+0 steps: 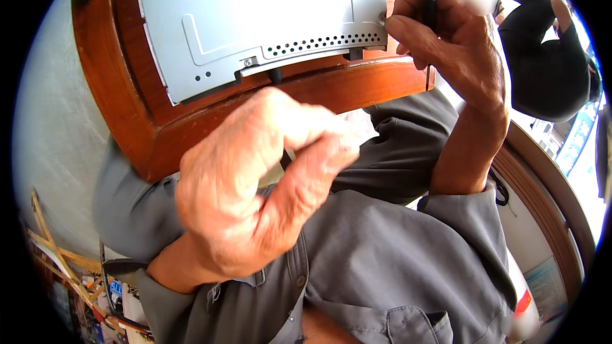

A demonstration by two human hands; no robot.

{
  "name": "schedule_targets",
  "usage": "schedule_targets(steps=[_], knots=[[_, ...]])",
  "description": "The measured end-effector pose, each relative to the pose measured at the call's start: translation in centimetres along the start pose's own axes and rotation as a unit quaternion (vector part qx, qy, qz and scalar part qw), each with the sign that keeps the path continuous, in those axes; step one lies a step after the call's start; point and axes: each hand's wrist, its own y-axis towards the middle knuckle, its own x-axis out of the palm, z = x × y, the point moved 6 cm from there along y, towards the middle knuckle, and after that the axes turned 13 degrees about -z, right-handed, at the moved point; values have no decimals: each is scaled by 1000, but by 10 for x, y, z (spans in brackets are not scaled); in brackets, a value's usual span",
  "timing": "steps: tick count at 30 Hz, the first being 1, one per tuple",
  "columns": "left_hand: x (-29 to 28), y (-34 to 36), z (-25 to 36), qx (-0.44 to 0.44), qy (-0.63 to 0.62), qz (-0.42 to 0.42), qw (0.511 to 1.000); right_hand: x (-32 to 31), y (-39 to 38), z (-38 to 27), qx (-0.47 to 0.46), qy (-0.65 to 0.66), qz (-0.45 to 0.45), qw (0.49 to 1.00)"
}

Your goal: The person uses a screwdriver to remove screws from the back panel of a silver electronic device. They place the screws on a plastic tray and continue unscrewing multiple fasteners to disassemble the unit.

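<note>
A flat, silver-grey sheet-metal casing point(223, 32) with rows of round holes lies on a reddish-brown wooden table point(137, 130). At its right edge, my right hand point(456, 48) is closed around a screwdriver point(429, 3) with a green-topped dark handle. The thin shaft points down, and my thumb and a finger pinch at the casing's edge; whether they hold a small part there is hidden. Nearer to me, my left hand point(248, 185) is raised over my lap, thumb and forefinger pressed together. A pale, translucent scrap point(361, 125) shows by those fingertips; I cannot tell whether they hold it.
Another person in dark clothes point(542, 57) is at the upper right. A grey wall point(57, 108) runs along the left. Wooden sticks point(57, 255) and clutter fill the lower left. Below the right forearm curves a brown ledge point(532, 181), with a dark cable point(502, 192) beside it.
</note>
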Motion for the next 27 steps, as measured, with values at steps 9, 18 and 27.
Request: schedule_targets(steps=[9, 18, 27], knots=[[18, 17, -16, 25, -74, 46, 996, 9, -26, -40, -120, 123, -60, 983], [24, 22, -15, 73, -44, 117, 989, 20, -27, -35, -124, 247, -93, 956], [17, 26, -7, 164, 110, 109, 974, 23, -19, -26, -159, 221, -69, 960]])
